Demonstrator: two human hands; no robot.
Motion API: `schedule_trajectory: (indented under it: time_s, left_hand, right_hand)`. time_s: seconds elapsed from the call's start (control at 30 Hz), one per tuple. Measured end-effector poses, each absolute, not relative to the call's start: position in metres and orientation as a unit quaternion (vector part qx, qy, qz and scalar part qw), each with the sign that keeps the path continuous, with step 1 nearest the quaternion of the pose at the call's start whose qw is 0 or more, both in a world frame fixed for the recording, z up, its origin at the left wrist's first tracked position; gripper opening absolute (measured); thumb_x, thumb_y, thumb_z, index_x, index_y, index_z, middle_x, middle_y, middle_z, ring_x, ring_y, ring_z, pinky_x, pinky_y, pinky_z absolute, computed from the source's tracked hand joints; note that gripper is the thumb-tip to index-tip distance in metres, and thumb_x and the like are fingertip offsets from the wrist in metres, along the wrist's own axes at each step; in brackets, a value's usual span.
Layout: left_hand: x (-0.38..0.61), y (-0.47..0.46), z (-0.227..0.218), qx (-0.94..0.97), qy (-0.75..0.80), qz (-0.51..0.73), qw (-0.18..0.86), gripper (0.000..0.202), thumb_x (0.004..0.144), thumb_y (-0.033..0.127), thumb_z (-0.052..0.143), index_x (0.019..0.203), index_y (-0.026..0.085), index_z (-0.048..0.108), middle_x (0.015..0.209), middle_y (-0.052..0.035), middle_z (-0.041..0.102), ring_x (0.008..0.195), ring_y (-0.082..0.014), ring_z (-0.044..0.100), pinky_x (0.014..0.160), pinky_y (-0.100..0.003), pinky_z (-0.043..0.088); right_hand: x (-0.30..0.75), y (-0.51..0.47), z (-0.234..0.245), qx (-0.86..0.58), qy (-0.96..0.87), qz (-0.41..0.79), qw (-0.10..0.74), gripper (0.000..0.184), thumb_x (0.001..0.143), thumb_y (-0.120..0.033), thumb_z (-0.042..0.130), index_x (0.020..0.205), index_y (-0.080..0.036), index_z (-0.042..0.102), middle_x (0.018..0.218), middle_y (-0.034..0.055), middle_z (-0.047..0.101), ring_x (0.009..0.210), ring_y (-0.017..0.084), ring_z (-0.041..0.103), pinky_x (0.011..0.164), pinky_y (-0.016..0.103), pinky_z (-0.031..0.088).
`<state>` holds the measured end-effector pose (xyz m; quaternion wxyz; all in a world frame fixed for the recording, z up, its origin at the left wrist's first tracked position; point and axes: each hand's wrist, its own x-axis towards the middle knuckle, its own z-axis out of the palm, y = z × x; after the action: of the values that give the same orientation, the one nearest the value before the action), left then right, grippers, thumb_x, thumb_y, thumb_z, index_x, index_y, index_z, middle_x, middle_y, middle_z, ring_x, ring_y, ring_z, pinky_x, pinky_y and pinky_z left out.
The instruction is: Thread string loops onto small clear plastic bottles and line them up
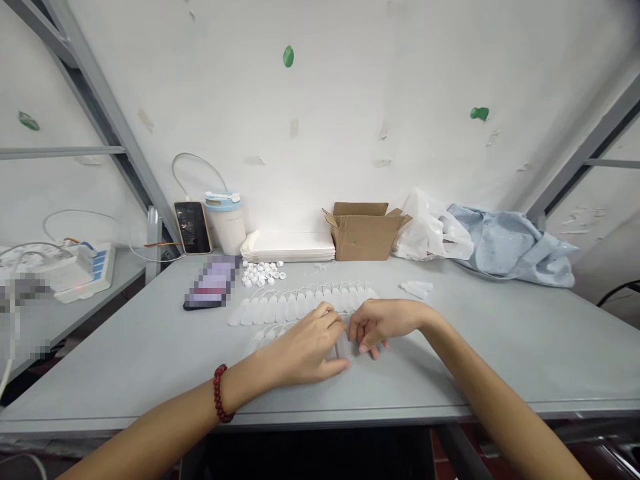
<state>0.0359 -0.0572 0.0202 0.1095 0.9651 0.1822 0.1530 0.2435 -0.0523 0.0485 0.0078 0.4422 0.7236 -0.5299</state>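
Two rows of translucent white tag-like pieces (287, 308) with thin loops at their tops lie on the table. My left hand (310, 343) rests over the nearer row, fingers bent and thumb stretched apart. Clear pieces (342, 347) show between its thumb and fingers; part of the row is hidden beneath it. Close by on the right, my right hand (383, 323) hangs with loosely curled fingers partly apart. Its fingertips are beside the right end of the nearer row, and nothing shows in its grasp. A pile of small white caps (261, 273) lies behind the rows.
Toward the back stand a blue-lidded cup (226, 223), a propped phone (193, 227), a stack of white trays (289, 247), and an open cardboard box (363, 237). A white plastic bag (430, 230) and blue cloth (515, 247) sit right. Loose translucent pieces (417, 289) lie right of centre.
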Motion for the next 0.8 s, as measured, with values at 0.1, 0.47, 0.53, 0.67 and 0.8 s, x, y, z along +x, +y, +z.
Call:
schedule_trajectory:
  time_s: [0.1, 0.47, 0.53, 0.67, 0.8]
  left_hand:
    - [0.036, -0.058, 0.021, 0.965, 0.191, 0.145, 0.103, 0.028, 0.080, 0.034, 0.060, 0.097, 0.013, 0.058, 0.091, -0.0094, 0.057, 0.094, -0.0243, 0.045, 0.083, -0.036, 0.043]
    - [0.035, -0.057, 0.016, 0.965, 0.197, 0.151, 0.078, 0.031, 0.080, 0.036, 0.059, 0.100, 0.012, 0.057, 0.094, -0.0102, 0.056, 0.094, -0.0258, 0.046, 0.083, -0.039, 0.043]
    - [0.034, -0.057, 0.018, 0.964, 0.200, 0.152, 0.081, 0.033, 0.080, 0.037, 0.060, 0.101, 0.012, 0.057, 0.096, -0.0106, 0.056, 0.095, -0.0257, 0.046, 0.083, -0.039, 0.043]
    - [0.031, -0.056, 0.024, 0.960, 0.207, 0.165, 0.094, 0.041, 0.079, 0.041, 0.061, 0.107, 0.012, 0.055, 0.103, -0.0115, 0.056, 0.100, -0.0256, 0.046, 0.087, -0.039, 0.043]
    - [0.030, -0.056, 0.027, 0.950, 0.214, 0.199, 0.109, 0.040, 0.083, 0.040, 0.057, 0.112, 0.013, 0.053, 0.104, -0.0104, 0.057, 0.103, -0.0241, 0.046, 0.089, -0.037, 0.043]
  right_hand:
    - [0.243, -0.053, 0.048, 0.439, 0.721, -0.536, -0.002, 0.017, 0.068, -0.024, 0.064, 0.083, -0.015, 0.063, 0.058, -0.0016, 0.063, 0.053, 0.011, 0.060, 0.049, 0.021, 0.044]
    - [0.242, -0.053, 0.048, 0.438, 0.713, -0.547, -0.009, 0.015, 0.066, -0.015, 0.061, 0.081, -0.014, 0.062, 0.061, -0.0003, 0.064, 0.053, 0.011, 0.060, 0.047, 0.020, 0.044]
    - [0.242, -0.053, 0.048, 0.439, 0.714, -0.546, -0.006, 0.015, 0.067, -0.015, 0.060, 0.082, -0.014, 0.062, 0.062, -0.0001, 0.064, 0.054, 0.011, 0.061, 0.048, 0.020, 0.044]
    - [0.249, -0.050, 0.051, 0.439, 0.714, -0.546, 0.002, 0.019, 0.067, -0.018, 0.061, 0.086, -0.014, 0.061, 0.064, 0.0008, 0.065, 0.057, 0.012, 0.061, 0.051, 0.022, 0.046]
    - [0.270, -0.043, 0.059, 0.462, 0.733, -0.494, -0.070, 0.016, 0.069, -0.022, 0.060, 0.083, -0.013, 0.061, 0.068, 0.0026, 0.066, 0.059, 0.012, 0.061, 0.049, 0.020, 0.043]
